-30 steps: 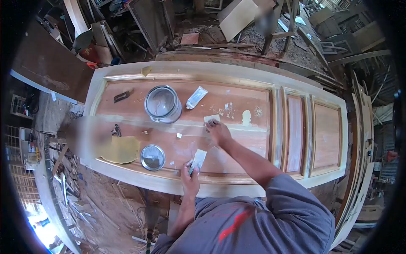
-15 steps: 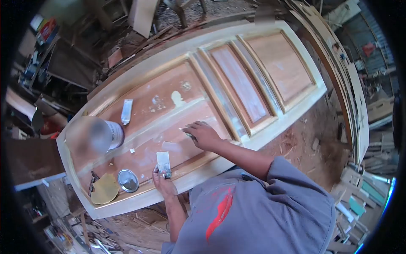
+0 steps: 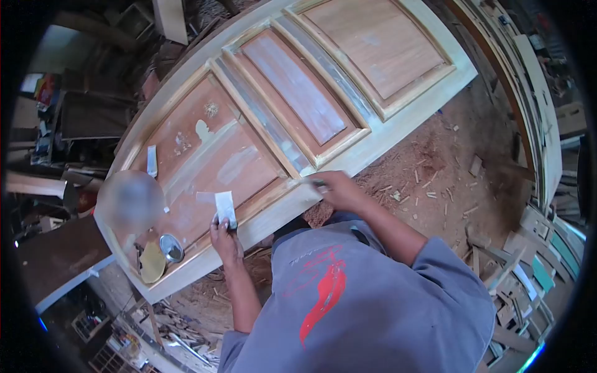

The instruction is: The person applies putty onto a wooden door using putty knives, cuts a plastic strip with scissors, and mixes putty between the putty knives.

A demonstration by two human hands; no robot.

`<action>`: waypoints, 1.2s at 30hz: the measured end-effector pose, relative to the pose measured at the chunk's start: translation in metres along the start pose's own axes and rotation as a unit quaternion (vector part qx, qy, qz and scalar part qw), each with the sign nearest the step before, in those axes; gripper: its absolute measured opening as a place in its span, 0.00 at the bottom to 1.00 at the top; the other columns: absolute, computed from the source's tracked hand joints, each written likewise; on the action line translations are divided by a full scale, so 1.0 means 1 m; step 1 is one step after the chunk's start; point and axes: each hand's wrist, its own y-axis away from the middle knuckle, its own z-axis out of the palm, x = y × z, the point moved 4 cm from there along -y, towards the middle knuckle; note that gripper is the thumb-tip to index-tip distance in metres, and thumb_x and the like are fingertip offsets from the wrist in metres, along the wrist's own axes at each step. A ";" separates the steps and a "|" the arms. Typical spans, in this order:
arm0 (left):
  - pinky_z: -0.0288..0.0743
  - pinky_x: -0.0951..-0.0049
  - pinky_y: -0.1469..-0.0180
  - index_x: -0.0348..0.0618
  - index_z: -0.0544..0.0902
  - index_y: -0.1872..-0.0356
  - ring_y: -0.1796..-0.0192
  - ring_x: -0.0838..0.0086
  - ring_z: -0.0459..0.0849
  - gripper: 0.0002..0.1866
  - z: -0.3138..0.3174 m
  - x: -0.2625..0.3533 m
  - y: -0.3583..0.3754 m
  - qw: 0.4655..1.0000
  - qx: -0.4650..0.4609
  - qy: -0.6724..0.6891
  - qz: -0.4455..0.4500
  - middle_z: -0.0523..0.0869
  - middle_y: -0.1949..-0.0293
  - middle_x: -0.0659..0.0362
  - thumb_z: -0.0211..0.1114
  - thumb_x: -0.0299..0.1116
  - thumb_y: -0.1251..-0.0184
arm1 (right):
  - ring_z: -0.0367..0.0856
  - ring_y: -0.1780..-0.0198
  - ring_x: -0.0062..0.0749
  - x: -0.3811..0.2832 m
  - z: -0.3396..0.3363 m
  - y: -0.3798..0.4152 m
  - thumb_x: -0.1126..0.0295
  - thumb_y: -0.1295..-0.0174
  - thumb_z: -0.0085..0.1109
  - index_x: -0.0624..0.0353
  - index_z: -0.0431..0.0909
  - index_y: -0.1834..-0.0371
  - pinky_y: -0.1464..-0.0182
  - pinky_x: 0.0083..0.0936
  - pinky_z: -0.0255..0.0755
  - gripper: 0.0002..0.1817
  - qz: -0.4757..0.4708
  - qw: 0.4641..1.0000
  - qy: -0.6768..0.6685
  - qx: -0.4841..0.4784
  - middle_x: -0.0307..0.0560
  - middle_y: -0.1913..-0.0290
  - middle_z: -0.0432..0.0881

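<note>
Two bare hands work above one large wooden door [image 3: 367, 158], the landmark here, whose long axis runs diagonally from lower left to upper right. Three recessed panels [image 3: 292, 87] sit in the door, the largest at its lower-left end.

The left hand [image 3: 226, 242] is over the door's near edge, thumb and fingers clamped on the lower end of one pale, rectangular card [image 3: 224, 208]. The card lies over the largest panel; its long axis points away from the person, the far end leaning slightly left.

The right hand [image 3: 339, 188] is at the door's near edge, beside the middle panel's corner. Its fingers are curled together; whether they grip something is too blurred to tell.

On the door's lower-left part are one white tube [image 3: 152, 161], one round metal lid [image 3: 171, 248] and one yellowish sheet [image 3: 152, 262], the last two near each other.
</note>
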 end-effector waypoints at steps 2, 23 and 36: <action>0.82 0.70 0.48 0.33 0.74 0.35 0.46 0.70 0.84 0.19 0.013 -0.012 -0.010 0.999 -0.001 -0.030 0.020 0.83 0.45 0.53 0.61 0.23 0.25 | 0.90 0.52 0.39 0.013 -0.054 0.025 0.69 0.30 0.63 0.60 0.86 0.41 0.48 0.33 0.81 0.16 0.110 0.993 -0.012 0.049 0.56 0.53 0.91; 0.81 0.67 0.58 0.48 0.83 0.57 0.59 0.66 0.86 0.12 0.416 0.169 0.297 0.506 -0.570 -0.319 0.564 0.85 0.63 0.58 0.68 0.30 0.44 | 0.87 0.56 0.28 0.140 -0.183 0.111 0.64 0.28 0.64 0.63 0.85 0.40 0.48 0.29 0.79 0.19 0.150 0.964 -0.068 0.210 0.50 0.56 0.91; 0.81 0.66 0.59 0.48 0.84 0.55 0.59 0.65 0.86 0.15 0.438 0.191 0.362 0.386 -0.509 -0.470 0.610 0.86 0.62 0.58 0.71 0.32 0.46 | 0.84 0.52 0.23 0.117 -0.191 0.121 0.65 0.27 0.64 0.64 0.85 0.40 0.45 0.25 0.77 0.18 0.148 0.969 -0.014 0.199 0.45 0.52 0.91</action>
